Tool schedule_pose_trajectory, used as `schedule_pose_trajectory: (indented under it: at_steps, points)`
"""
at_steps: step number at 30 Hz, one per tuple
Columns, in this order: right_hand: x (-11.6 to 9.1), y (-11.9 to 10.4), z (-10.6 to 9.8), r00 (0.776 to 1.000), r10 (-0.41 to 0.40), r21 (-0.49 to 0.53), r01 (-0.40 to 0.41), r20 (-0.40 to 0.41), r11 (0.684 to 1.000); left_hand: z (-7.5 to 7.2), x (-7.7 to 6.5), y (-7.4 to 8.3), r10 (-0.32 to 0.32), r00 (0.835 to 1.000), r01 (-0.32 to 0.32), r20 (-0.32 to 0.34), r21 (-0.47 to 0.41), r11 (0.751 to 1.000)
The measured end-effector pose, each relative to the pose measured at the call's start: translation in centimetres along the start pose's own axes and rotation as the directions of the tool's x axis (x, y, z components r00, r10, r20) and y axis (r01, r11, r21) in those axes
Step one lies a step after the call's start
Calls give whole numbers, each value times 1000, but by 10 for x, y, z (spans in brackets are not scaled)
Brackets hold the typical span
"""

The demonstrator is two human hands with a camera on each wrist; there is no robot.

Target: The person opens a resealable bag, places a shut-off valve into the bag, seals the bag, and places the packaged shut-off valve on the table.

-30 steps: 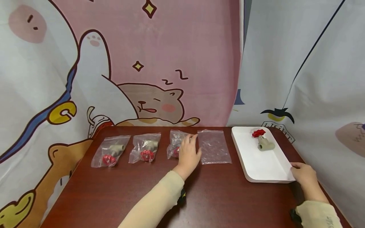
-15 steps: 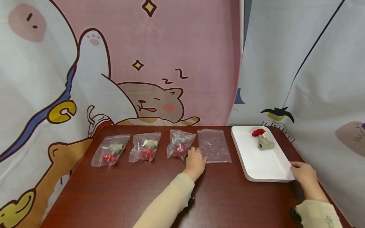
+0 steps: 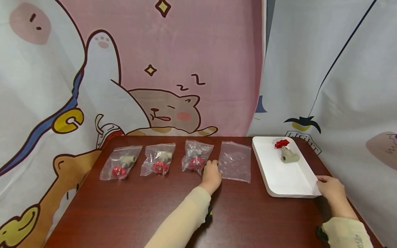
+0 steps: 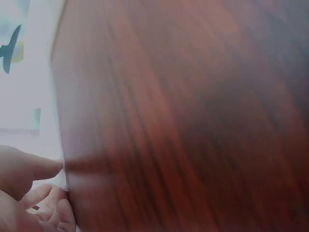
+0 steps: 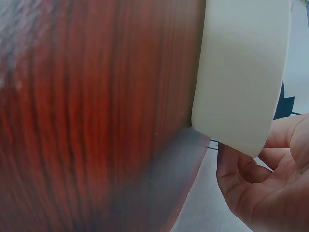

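My left hand [image 3: 211, 177] pinches the lower left edge of a flat, clear zip bag [image 3: 235, 162] lying on the table; the left wrist view shows thumb and curled fingers [image 4: 58, 208] close together. My right hand [image 3: 332, 190] grips the near right corner of a white tray [image 3: 291, 184], fingers curled under its rim in the right wrist view. Inside the tray lies a stop valve [image 3: 289, 156] with a red handwheel and a grey-green body. To the left of my left hand lies a bagged valve [image 3: 196, 162].
Two more bagged valves lie farther left, a middle one [image 3: 160, 167] and a leftmost one [image 3: 120, 170]. All rest on a dark red-brown wooden table [image 3: 124, 213]. A cartoon-printed cloth [image 3: 229, 69] hangs behind the table's back edge.
My left hand moved from over the third bagged valve down and right to the flat bag. That bag has turned slightly, its top left corner shifting right. My right hand stays on the tray.
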State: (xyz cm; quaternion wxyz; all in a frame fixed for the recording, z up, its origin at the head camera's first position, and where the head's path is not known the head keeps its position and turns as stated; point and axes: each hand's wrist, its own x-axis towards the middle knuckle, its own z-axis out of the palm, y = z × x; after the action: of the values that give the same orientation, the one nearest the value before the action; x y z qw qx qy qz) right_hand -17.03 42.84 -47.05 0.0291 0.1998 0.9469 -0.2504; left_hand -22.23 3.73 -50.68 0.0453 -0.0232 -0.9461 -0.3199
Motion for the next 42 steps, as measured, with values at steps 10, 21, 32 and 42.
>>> schedule_pose_trajectory:
  at_steps: [10,21,32,42]
  points:
    - [-3,0,1,1000,-7,-2,7,-10,1000,-2,5,2,-129,983,172,132,-402,899]
    - [-3,-1,3,999,34,6,-34,11,999,-3,1,4,-143,939,332,314,-706,626]
    - [-4,-4,1,999,31,16,-32,14,999,-18,7,2,-68,958,271,279,-796,542]
    - [-2,-3,1,1000,24,5,-24,19,1000,-53,4,-6,7,987,133,163,-826,548]
